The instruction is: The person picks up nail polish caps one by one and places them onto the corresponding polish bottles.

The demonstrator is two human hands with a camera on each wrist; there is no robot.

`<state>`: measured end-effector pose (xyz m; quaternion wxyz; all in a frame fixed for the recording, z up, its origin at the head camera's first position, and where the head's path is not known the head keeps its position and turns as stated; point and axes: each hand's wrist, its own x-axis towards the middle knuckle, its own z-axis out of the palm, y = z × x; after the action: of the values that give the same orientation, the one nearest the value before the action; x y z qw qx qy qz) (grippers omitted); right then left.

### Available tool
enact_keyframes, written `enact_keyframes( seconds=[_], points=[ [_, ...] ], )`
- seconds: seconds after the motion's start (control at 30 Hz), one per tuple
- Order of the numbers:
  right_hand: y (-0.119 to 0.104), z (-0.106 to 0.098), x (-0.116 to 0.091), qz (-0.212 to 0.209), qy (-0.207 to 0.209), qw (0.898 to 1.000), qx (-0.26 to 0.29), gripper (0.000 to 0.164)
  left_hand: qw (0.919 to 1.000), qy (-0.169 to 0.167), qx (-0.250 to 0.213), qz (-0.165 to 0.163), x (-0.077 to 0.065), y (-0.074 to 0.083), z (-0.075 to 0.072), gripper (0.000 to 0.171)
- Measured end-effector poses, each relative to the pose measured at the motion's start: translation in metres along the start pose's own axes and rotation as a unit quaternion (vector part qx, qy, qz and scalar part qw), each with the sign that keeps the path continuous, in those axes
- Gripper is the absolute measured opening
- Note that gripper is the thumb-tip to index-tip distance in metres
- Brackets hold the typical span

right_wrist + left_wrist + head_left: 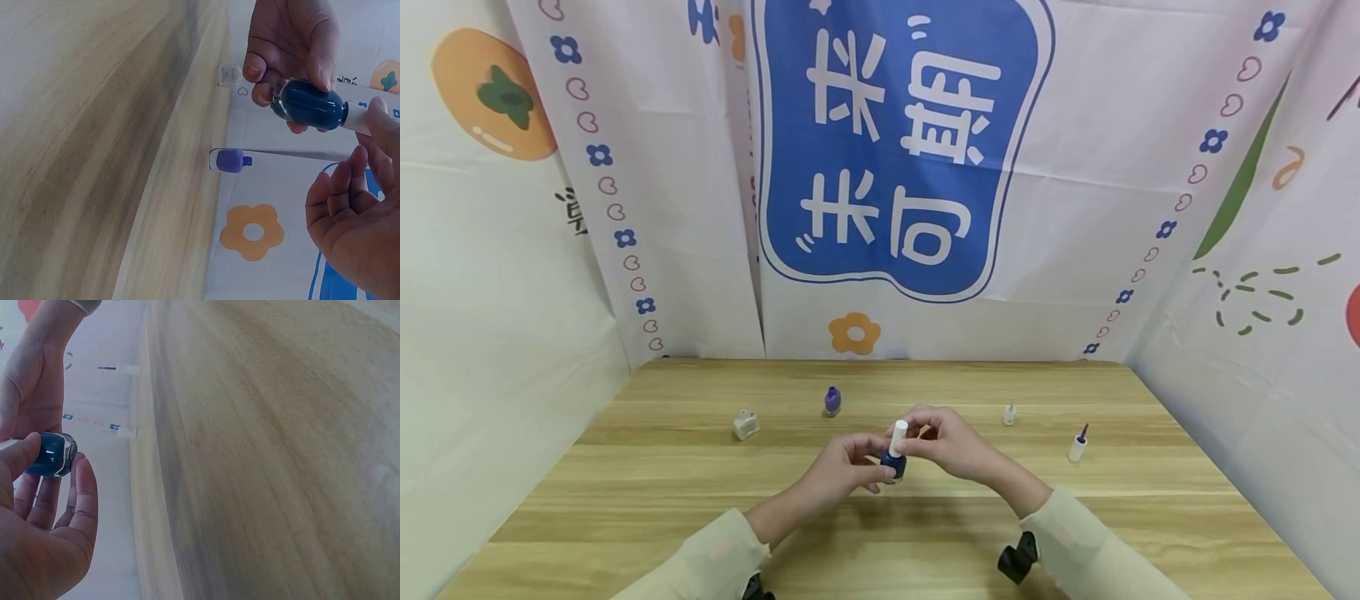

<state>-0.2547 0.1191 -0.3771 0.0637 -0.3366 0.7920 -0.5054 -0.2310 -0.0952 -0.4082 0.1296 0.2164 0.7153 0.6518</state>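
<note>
Above the table, my left hand [844,467] pinches a dark blue nail polish bottle [309,105] by its glass body. The thumb and fingers of my right hand [946,443] grip its white cap [898,437], which sits on the bottle's neck. The bottle stands nearly upright in the head view. Beyond the hands, a purple nail polish bottle [832,402] stands without a cap. A clear or whitish bottle [746,425] is at its left, also uncapped. On the right are two white caps with brushes pointing up, one pale-tipped cap [1009,413] and one purple-tipped cap [1078,448].
The wooden table [647,500] reaches back to a hanging white cloth [1075,233] with a blue printed sign. Printed cloth also closes off the left and right sides. A dark wrist device [1017,560] sits at the right sleeve.
</note>
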Motion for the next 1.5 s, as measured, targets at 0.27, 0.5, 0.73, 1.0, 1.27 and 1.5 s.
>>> enact_keyframes(
  seconds=[0.27, 0.5, 0.73, 1.0, 1.27, 1.5],
  points=[
    [-0.014, 0.007, -0.001, 0.022, 0.04, 0.999, 0.006, 0.006, 1.0, 0.004, 0.001, 0.002, 0.0, -0.001, -0.001, 0.029],
    [-0.035, 0.01, -0.007, 0.022, 0.05, 0.998, 0.017, 0.013, 1.0, 0.007, 0.003, 0.001, -0.001, -0.001, -0.001, 0.027],
    [-0.038, 0.014, -0.008, 0.031, 0.062, 0.998, 0.012, 0.02, 1.0, 0.005, -0.001, 0.008, -0.002, 0.0, -0.001, 0.028],
    [-0.011, 0.013, -0.001, 0.033, 0.05, 0.998, 0.015, 0.012, 0.9999, 0.011, -0.001, -0.004, -0.002, -0.002, -0.002, 0.028],
    [-0.003, 0.001, 0.001, -0.006, -0.018, 1.0, 0.015, 0.026, 0.9999, 0.01, -0.005, -0.002, -0.002, -0.002, -0.003, 0.029],
    [-0.006, -0.001, 0.001, -0.02, -0.05, 0.999, 0.011, 0.027, 1.0, 0.008, -0.001, 0.001, -0.003, -0.003, -0.003, 0.03]
  ],
)
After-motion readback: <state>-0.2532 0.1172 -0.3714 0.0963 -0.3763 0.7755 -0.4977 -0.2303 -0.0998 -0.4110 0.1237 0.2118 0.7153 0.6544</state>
